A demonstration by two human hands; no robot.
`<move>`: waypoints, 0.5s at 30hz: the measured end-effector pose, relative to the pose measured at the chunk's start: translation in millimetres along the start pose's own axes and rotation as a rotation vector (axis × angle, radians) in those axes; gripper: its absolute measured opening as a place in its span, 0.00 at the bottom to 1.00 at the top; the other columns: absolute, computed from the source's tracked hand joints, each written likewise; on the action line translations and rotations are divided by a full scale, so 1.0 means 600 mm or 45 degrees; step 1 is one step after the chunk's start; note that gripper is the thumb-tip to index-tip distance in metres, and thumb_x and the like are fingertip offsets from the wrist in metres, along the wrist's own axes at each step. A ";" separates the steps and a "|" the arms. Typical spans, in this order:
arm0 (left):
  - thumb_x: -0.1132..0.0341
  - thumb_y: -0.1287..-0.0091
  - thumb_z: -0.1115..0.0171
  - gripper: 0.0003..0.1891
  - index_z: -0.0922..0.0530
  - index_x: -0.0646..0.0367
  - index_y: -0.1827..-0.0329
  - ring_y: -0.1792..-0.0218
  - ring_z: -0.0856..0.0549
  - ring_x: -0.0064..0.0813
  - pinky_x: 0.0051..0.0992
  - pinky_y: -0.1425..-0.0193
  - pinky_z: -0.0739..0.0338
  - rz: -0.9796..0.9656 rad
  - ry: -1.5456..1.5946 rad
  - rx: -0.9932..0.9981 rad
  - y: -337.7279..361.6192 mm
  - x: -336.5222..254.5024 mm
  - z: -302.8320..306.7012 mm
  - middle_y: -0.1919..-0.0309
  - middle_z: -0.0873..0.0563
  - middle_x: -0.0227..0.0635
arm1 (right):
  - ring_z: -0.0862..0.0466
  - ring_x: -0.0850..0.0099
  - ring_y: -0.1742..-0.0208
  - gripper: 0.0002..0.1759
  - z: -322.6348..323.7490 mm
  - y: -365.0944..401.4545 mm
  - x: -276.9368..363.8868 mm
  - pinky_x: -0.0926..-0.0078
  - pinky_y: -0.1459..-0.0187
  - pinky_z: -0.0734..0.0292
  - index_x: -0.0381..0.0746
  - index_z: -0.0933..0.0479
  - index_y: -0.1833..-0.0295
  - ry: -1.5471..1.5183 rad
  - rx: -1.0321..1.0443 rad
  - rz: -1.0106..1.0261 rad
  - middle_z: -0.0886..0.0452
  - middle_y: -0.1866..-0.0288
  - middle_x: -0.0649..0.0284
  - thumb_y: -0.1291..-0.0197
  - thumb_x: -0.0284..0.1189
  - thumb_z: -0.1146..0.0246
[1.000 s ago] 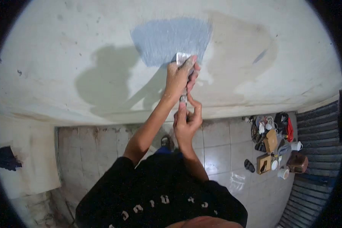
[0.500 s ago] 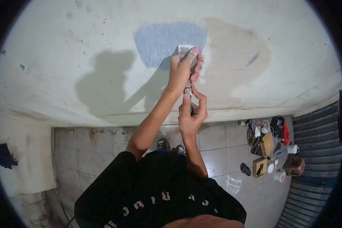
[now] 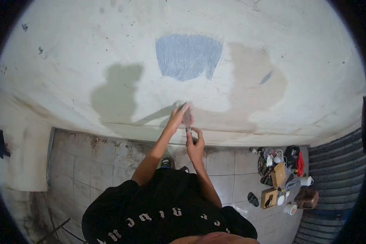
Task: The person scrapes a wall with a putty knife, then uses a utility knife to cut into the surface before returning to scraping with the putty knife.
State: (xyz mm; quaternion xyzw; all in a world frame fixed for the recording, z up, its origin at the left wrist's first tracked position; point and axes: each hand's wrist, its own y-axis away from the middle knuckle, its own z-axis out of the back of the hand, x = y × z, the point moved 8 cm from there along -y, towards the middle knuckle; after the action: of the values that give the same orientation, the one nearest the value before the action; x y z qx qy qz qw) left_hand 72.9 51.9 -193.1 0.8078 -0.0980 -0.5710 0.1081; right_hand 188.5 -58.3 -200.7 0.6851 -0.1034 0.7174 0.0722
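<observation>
A scraper [image 3: 187, 118] with a flat blade points up at the wall [image 3: 215, 91], held between my two hands below a blue-grey patch [image 3: 187, 57]. My right hand [image 3: 195, 149] pinches its handle between thumb and fingers. Higher up, my left hand [image 3: 176, 119] closes on the blade from the left side, thumb along its face and fingertips behind it. The blade is slightly blurred and partly covered by that hand. The patch has a ragged lower edge with a narrow tongue at its right end.
A small blue-grey mark [image 3: 266, 77] shows on the wall at right. Cardboard boxes [image 3: 278, 175], white buckets [image 3: 306, 181], a brown container [image 3: 306, 198] and a black sandal [image 3: 253, 199] sit on the tiled floor [image 3: 219, 187], near a ribbed shutter [image 3: 333, 175].
Both hands have come down and slightly left with the scraper, away from the blue-grey patch. The patch's whole lower edge is now uncovered. The view has shifted a little.
</observation>
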 end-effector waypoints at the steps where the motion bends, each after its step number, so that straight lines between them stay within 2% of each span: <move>1: 0.43 0.33 0.39 0.24 0.22 0.60 0.62 0.79 0.19 0.25 0.26 0.75 0.23 0.006 -0.110 -0.061 -0.010 0.073 0.062 0.77 0.19 0.33 | 0.29 0.82 0.81 0.16 0.014 0.009 -0.055 0.82 0.79 0.36 0.34 0.26 0.45 0.166 0.091 -0.076 0.27 0.81 0.69 0.33 0.31 0.38; 2: 0.43 0.34 0.38 0.25 0.22 0.60 0.60 0.77 0.18 0.26 0.27 0.73 0.22 0.098 -0.049 -0.113 0.010 0.136 0.115 0.77 0.19 0.34 | 0.28 0.81 0.81 0.16 0.032 0.016 -0.117 0.82 0.79 0.35 0.33 0.24 0.47 0.336 0.179 -0.144 0.26 0.81 0.68 0.33 0.34 0.37; 3: 0.42 0.35 0.37 0.26 0.21 0.61 0.59 0.76 0.18 0.27 0.28 0.72 0.22 0.189 0.012 -0.165 0.034 0.206 0.180 0.76 0.19 0.34 | 0.27 0.81 0.81 0.17 0.059 0.031 -0.195 0.79 0.79 0.33 0.32 0.23 0.50 0.301 0.201 -0.235 0.26 0.82 0.67 0.34 0.36 0.36; 4: 0.40 0.37 0.37 0.27 0.21 0.61 0.59 0.75 0.18 0.28 0.30 0.72 0.23 0.470 -0.234 -0.258 0.026 0.345 0.303 0.75 0.18 0.34 | 0.27 0.80 0.82 0.19 0.084 0.051 -0.281 0.77 0.79 0.32 0.31 0.22 0.52 0.259 0.225 -0.331 0.26 0.82 0.66 0.35 0.38 0.36; 5: 0.43 0.37 0.36 0.26 0.21 0.62 0.59 0.73 0.17 0.29 0.32 0.71 0.23 0.291 -0.461 -0.255 0.058 0.414 0.398 0.75 0.18 0.35 | 0.25 0.77 0.82 0.22 0.124 0.084 -0.377 0.73 0.79 0.31 0.30 0.21 0.53 0.348 0.169 -0.540 0.24 0.82 0.62 0.34 0.42 0.36; 6: 0.44 0.36 0.38 0.25 0.21 0.62 0.60 0.74 0.18 0.30 0.33 0.72 0.24 0.309 -0.678 -0.286 0.113 0.493 0.488 0.75 0.18 0.36 | 0.23 0.73 0.81 0.25 0.164 0.120 -0.468 0.69 0.79 0.30 0.29 0.21 0.54 0.428 0.120 -0.752 0.23 0.83 0.58 0.34 0.45 0.37; 7: 0.44 0.35 0.41 0.24 0.21 0.61 0.61 0.74 0.18 0.31 0.33 0.73 0.25 0.424 -0.808 -0.326 0.189 0.561 0.571 0.75 0.18 0.36 | 0.20 0.67 0.79 0.25 0.216 0.169 -0.613 0.64 0.76 0.27 0.30 0.20 0.54 0.904 0.419 -0.617 0.21 0.81 0.52 0.35 0.46 0.38; 8: 0.45 0.35 0.43 0.23 0.21 0.61 0.63 0.75 0.18 0.32 0.34 0.74 0.25 0.605 -0.662 -0.408 0.274 0.619 0.637 0.76 0.18 0.37 | 0.16 0.60 0.77 0.25 0.264 0.217 -0.746 0.60 0.74 0.25 0.31 0.19 0.55 1.367 0.668 -0.395 0.20 0.79 0.47 0.36 0.46 0.39; 9: 0.46 0.34 0.45 0.22 0.21 0.61 0.64 0.76 0.19 0.32 0.35 0.75 0.26 0.800 -0.352 -0.535 0.364 0.671 0.683 0.76 0.18 0.37 | 0.14 0.49 0.69 0.21 0.344 0.283 -0.642 0.52 0.68 0.21 0.35 0.17 0.58 1.131 0.125 -1.144 0.18 0.74 0.42 0.39 0.44 0.39; 10: 0.47 0.33 0.48 0.22 0.22 0.60 0.65 0.77 0.19 0.33 0.35 0.76 0.27 0.946 -0.066 -0.656 0.447 0.695 0.709 0.76 0.17 0.38 | 0.15 0.45 0.67 0.18 0.389 0.328 -0.715 0.49 0.65 0.20 0.35 0.17 0.64 1.281 0.212 -0.891 0.17 0.72 0.46 0.41 0.41 0.39; 11: 0.48 0.33 0.50 0.22 0.22 0.60 0.66 0.78 0.19 0.34 0.36 0.77 0.27 1.018 0.092 -0.712 0.500 0.705 0.728 0.76 0.17 0.38 | 0.13 0.61 0.73 0.35 0.383 0.362 -0.748 0.64 0.69 0.17 0.29 0.20 0.66 1.881 0.716 -0.264 0.15 0.74 0.56 0.39 0.56 0.42; 12: 0.49 0.32 0.52 0.21 0.22 0.59 0.67 0.79 0.20 0.35 0.36 0.78 0.28 1.066 0.198 -0.741 0.537 0.711 0.742 0.76 0.17 0.39 | 0.14 0.62 0.74 0.34 0.422 0.373 -0.702 0.65 0.70 0.17 0.28 0.20 0.67 1.327 0.143 -0.839 0.15 0.75 0.57 0.39 0.55 0.42; 13: 0.50 0.32 0.54 0.22 0.22 0.59 0.68 0.79 0.20 0.35 0.37 0.79 0.29 1.099 0.262 -0.751 0.562 0.717 0.753 0.76 0.17 0.39 | 0.14 0.64 0.75 0.34 0.445 0.445 -0.659 0.67 0.72 0.17 0.28 0.20 0.68 0.678 -0.406 -1.333 0.16 0.75 0.57 0.39 0.55 0.41; 15: 0.51 0.30 0.59 0.22 0.23 0.58 0.70 0.81 0.21 0.37 0.38 0.81 0.30 1.162 0.309 -0.764 0.586 0.737 0.763 0.77 0.17 0.41 | 0.14 0.64 0.77 0.37 0.455 0.491 -0.675 0.68 0.73 0.18 0.29 0.20 0.70 0.792 -0.408 -1.409 0.16 0.77 0.57 0.38 0.57 0.43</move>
State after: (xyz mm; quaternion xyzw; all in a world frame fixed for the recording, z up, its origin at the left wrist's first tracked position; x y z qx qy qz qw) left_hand -225.9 -437.9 -639.3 0.6773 -0.2579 -0.3719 0.5800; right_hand 401.4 -395.7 -608.5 0.3783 0.1847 0.7148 0.5584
